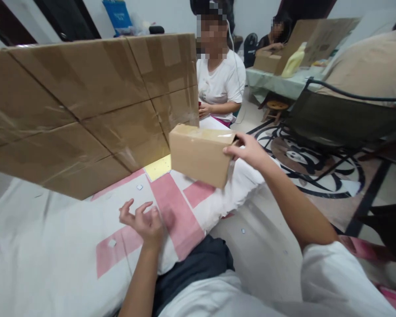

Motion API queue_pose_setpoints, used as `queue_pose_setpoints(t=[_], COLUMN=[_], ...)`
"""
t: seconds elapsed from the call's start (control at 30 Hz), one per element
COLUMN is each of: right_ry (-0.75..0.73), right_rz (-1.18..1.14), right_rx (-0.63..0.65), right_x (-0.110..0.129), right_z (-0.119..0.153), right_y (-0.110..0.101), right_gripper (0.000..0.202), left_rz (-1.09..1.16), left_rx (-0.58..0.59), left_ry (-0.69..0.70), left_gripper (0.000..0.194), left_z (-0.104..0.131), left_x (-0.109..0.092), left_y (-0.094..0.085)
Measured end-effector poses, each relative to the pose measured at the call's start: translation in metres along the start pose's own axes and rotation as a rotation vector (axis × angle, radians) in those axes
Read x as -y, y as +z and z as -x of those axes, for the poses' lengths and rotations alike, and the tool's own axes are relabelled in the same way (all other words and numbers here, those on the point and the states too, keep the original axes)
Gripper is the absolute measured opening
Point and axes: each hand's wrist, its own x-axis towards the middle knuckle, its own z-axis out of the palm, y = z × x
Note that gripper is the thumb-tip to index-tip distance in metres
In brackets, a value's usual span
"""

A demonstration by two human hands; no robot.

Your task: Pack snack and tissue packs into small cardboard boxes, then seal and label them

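A small brown cardboard box point(199, 156) is tilted above the edge of the bed, close to the stacked cartons. My right hand point(246, 152) grips its right end, thumb on the near face and fingers at the top corner. Clear tape shows along the box's top. My left hand point(143, 220) is palm up with curled, parted fingers and holds nothing, over the white and pink sheet point(170, 215). A yellow sheet point(160, 168) lies between the box and the cartons.
Large taped cartons point(108, 83) form a wall at the left and centre. A person in a white shirt point(221, 83) sits beyond. At right stand a folding chair point(346, 119), a covered table point(255, 79) and a stool point(276, 106). Another person is behind the table.
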Motion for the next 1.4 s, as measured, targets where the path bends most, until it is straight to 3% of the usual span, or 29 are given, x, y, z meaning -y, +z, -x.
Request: queue_pose_setpoints(t=[0.07,0.17,0.27,0.37,0.5,0.6,0.7,0.8,0.9,1.23,1.4], right_ry=[0.099,0.095,0.034,-0.036,-0.124,-0.124,-0.131,-0.152,-0.134,-0.083,0.018], right_rz=[0.033,0.178,0.327,0.409,0.451,0.477,0.489,0.501,0.508,0.495,0.55], right_rx=[-0.088,-0.256,-0.365,-0.422,-0.458,-0.433,-0.386,-0.344,-0.336,-0.335,-0.232], right_x=[-0.008,-0.017,-0.023,-0.03,-0.043,-0.055,-0.071,-0.09,-0.109,-0.138,-0.148], right_z=[-0.016,-0.05,-0.095,-0.146,-0.214,-0.254,-0.276,-0.284,-0.284,-0.298,-0.287], right_y=[-0.032,-0.068,-0.088,-0.092,-0.072,-0.038,-0.002,0.026,0.04,0.054,0.064], right_gripper=[0.05,0.049,0.045,0.045,0.047,0.052,0.055,0.057,0.064,0.064,0.083], left_rz=[0.008,-0.025,-0.041,-0.033,-0.063,-0.066,-0.046,-0.034,-0.019,0.009,0.035], left_rx=[-0.055,-0.072,-0.034,-0.002,0.05,0.074,0.1,0.145,0.177,0.172,0.161], left_ry=[0.02,0.028,0.029,0.021,-0.003,-0.029,-0.047,-0.108,-0.164,-0.086,-0.058], left_gripper=[0.022,0.017,0.015,0.011,0.008,0.006,0.006,0.007,0.009,0.007,0.007], left_z=[0.0,-0.001,-0.002,-0.001,0.001,0.005,0.008,0.011,0.011,0.006,0.001], left_x=[0.002,0.006,0.01,0.01,0.012,0.017,0.02,0.022,0.022,0.017,0.015], left_y=[0.003,0.008,0.013,0.015,0.016,0.015,0.015,0.014,0.013,0.014,0.016])
